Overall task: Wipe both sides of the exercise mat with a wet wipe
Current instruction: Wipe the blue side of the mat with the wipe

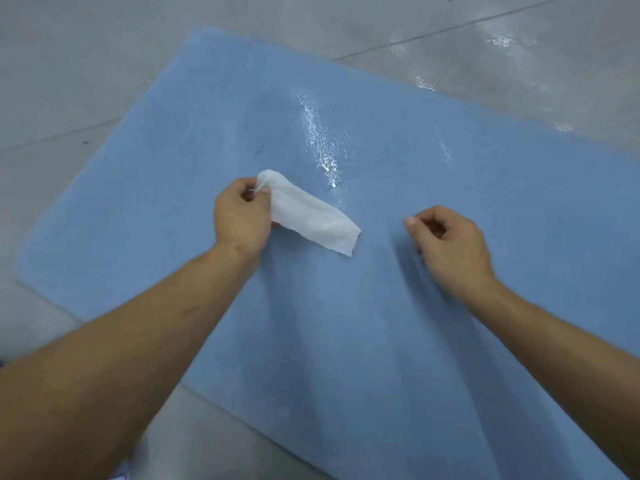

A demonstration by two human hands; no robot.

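Note:
A light blue exercise mat [346, 323] lies flat on the floor and fills most of the view. My left hand [240, 218] pinches one end of a white wet wipe [311, 214], which hangs as a folded strip stretching to the right above the mat. My right hand [450, 240] hovers over the mat to the right of the wipe's free end, fingers curled with nothing in them. A shiny wet streak [320, 143] runs across the mat just beyond the wipe.
Grey tiled floor [86, 64] surrounds the mat on the left, far side and near left corner. Wet shiny patches [498, 39] mark the floor beyond the mat's far right edge.

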